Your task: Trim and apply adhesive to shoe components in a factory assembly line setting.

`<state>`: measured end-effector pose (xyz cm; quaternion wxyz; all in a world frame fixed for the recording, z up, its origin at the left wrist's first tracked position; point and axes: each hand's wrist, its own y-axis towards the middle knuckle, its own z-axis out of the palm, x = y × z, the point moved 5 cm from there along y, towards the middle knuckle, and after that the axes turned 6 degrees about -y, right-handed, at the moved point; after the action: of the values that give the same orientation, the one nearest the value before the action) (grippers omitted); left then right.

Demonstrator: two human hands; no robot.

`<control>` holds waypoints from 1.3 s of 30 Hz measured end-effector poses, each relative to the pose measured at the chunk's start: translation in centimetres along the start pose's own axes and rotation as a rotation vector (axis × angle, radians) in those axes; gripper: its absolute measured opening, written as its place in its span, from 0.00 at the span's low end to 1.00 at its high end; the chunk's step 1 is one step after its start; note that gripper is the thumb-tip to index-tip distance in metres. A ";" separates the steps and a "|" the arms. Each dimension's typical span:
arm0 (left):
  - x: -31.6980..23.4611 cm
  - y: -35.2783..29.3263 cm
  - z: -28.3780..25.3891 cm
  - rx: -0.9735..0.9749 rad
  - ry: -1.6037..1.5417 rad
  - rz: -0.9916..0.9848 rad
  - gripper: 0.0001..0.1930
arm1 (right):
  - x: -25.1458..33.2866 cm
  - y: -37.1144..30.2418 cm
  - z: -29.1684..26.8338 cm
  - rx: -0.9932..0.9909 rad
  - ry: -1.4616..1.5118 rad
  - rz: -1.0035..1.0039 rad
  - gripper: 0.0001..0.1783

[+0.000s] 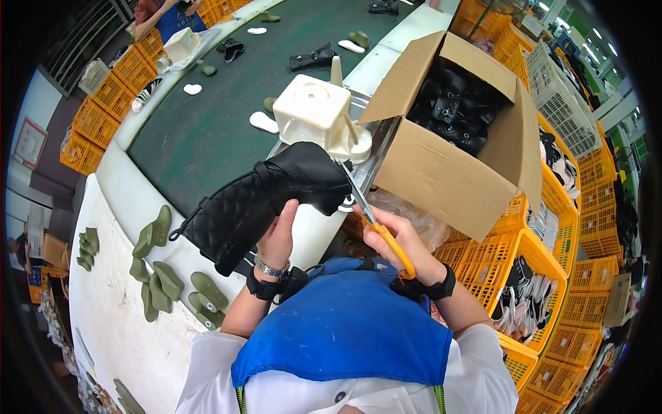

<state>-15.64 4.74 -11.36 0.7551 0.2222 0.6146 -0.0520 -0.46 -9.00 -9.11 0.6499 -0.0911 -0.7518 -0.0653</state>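
Note:
My left hand point(277, 231) grips a black quilted boot point(265, 193) from below, its thumb against the boot's side. The boot lies tilted, its shaft down to the left and its toe to the right. In my right hand point(396, 238) are scissors with orange handles point(393, 248) and long metal blades. The blade tips are at the boot's toe end; whether they touch it I cannot tell. Just beyond the boot stands a white box-shaped fixture point(310, 103) with a peg on its base.
On my right an open cardboard box point(441, 162) holds black boots point(458, 110). Orange crates point(527, 290) with shoe parts are stacked beside it. A green belt point(207, 131) carries white insoles point(263, 122) and shoe pieces. Olive green foot forms point(167, 279) lie on the white table point(117, 303).

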 end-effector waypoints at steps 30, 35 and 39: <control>-1.1 0.5 0.0 0.093 -0.006 0.102 0.12 | -0.4 -0.6 -0.3 0.088 -0.043 0.058 0.27; -1.4 0.8 -0.1 0.095 0.018 0.149 0.12 | 0.0 -0.9 -0.4 0.058 -0.073 0.068 0.26; -0.9 1.4 -0.8 0.141 0.132 0.230 0.11 | -1.5 -1.0 -0.7 -0.069 -0.109 -0.022 0.25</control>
<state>-16.10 6.10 -10.27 0.6966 0.3467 0.6281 0.0062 0.16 -10.20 -10.46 0.6038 -0.1086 -0.7842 -0.0931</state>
